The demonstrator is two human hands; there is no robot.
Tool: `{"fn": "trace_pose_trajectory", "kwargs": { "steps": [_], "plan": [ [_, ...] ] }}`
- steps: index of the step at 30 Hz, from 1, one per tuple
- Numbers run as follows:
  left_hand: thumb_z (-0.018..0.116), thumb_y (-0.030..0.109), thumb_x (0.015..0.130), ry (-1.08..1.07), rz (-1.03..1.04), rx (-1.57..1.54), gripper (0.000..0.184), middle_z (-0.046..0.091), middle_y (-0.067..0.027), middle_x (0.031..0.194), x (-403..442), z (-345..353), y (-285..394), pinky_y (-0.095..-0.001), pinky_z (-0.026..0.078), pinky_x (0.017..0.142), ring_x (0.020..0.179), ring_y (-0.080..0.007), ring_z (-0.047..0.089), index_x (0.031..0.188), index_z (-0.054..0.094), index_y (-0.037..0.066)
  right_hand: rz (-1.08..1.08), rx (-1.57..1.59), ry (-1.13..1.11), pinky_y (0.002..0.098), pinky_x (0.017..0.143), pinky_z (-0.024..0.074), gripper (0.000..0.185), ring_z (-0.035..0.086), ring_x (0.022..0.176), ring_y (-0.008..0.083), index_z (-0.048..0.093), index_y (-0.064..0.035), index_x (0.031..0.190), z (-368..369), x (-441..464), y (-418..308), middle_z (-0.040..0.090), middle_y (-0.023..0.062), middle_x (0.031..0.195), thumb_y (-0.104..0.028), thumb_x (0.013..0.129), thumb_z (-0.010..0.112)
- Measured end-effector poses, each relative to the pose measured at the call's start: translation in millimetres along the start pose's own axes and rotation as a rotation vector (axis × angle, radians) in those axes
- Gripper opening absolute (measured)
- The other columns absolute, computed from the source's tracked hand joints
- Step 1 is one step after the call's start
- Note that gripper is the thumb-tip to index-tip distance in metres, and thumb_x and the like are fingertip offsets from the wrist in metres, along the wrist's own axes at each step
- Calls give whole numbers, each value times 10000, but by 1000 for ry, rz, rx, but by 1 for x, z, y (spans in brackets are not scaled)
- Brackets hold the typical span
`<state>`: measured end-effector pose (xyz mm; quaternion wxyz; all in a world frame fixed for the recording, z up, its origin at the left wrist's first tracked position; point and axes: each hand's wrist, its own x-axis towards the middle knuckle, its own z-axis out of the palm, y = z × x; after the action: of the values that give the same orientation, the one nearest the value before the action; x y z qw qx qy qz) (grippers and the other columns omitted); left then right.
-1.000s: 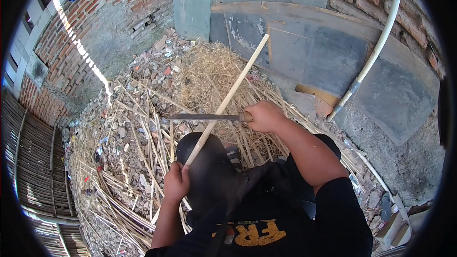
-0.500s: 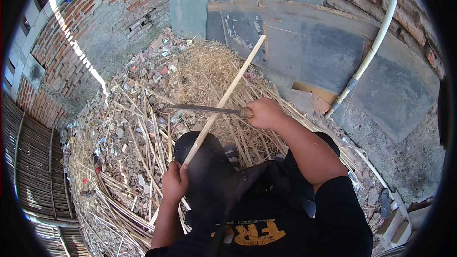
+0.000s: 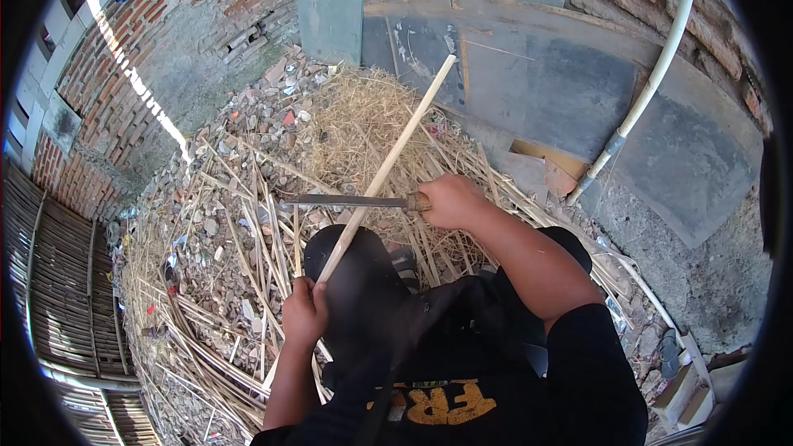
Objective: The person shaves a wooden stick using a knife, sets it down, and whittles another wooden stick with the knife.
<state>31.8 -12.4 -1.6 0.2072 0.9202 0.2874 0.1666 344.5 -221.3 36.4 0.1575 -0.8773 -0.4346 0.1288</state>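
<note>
A long pale bamboo strip (image 3: 402, 142) slants up and away from my left hand (image 3: 305, 312), whose fingers are closed around its near end. The strip passes over my dark-clothed knee (image 3: 347, 252). My right hand (image 3: 452, 201) grips the wooden handle of a machete (image 3: 351, 200). The blade points left and lies across the strip, touching or very close to it. Its handle is partly covered by my fingers.
Pale shavings (image 3: 363, 116) are heaped ahead of me. Split strips (image 3: 206, 334) lie over rubble (image 3: 211, 235) on my left. Dark panels (image 3: 545, 83) lean on the brick wall, beside a white pipe (image 3: 652, 87). A bamboo fence (image 3: 62, 272) stands at left.
My right hand and the machete have shifted slightly left and down, nearer my knee. The strip's far tip has dipped a little left; my left hand stays almost in place.
</note>
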Motion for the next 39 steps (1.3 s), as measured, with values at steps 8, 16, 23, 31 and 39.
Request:
{"fn": "trace_pose_trajectory", "kwargs": {
  "steps": [8, 16, 23, 31, 39],
  "plan": [
    [652, 279, 1011, 36, 36, 69, 233, 650, -196, 662, 5, 0, 5, -525, 509, 588, 636, -450, 667, 982, 578, 60, 66, 84, -22, 500, 847, 580, 253, 727, 953, 378, 748, -109, 993, 8, 17, 26, 747, 164, 959, -224, 774, 694],
    [657, 283, 1010, 25, 33, 17, 236, 653, -194, 671, 4, -1, 0, -523, 509, 573, 626, -449, 665, 981, 572, 65, -12, -8, -6, 497, 835, 580, 216, 723, 945, 380, 749, -123, 953, 1, 0, -9, 743, 167, 941, -214, 763, 702],
    [669, 280, 1003, 32, 35, 61, 234, 658, -196, 675, 10, 1, 2, -524, 513, 583, 635, -450, 669, 987, 578, 65, -25, 108, -22, 512, 813, 565, 185, 721, 919, 381, 745, -116, 907, 21, 19, 17, 734, 175, 884, -201, 752, 691],
    [650, 286, 1008, -10, 13, 44, 243, 668, -216, 702, 10, -6, 8, -545, 515, 617, 685, -470, 677, 987, 572, 57, -101, -1, -7, 509, 838, 569, 241, 724, 932, 386, 732, -96, 976, 12, 6, 8, 744, 169, 921, -202, 762, 705],
    [651, 285, 1007, -20, 37, 44, 244, 664, -215, 697, 11, -6, 7, -549, 515, 627, 687, -475, 672, 985, 571, 55, -165, -69, -43, 505, 835, 572, 222, 728, 939, 377, 728, -97, 955, 12, 1, -9, 745, 159, 923, -187, 753, 710]
  ]
}}
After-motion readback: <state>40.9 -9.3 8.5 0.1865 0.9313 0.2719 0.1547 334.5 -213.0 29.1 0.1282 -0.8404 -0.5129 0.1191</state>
